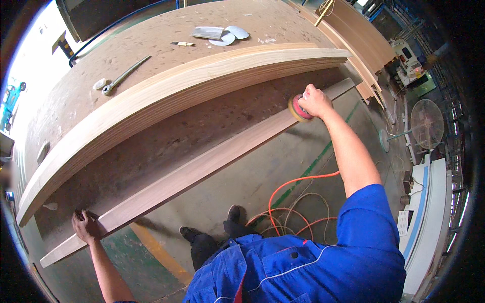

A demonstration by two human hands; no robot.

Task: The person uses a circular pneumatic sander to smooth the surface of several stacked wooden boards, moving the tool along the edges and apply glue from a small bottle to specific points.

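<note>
A long, narrow wooden board lies at a slant along the near edge of the workbench. My right hand is closed around a round red and yellow sanding pad, which rests on the board toward its right end. Near the board's left end, my left hand grips it with the fingers curled over the far edge; the thumb is partly hidden. Just beyond lies a stack of pale wooden boards, apart from both hands.
On the brown workbench lie a ratchet wrench, a utility knife, grey discs and a silvery block. An orange hose coils on the floor by my feet. A standing fan is at the right.
</note>
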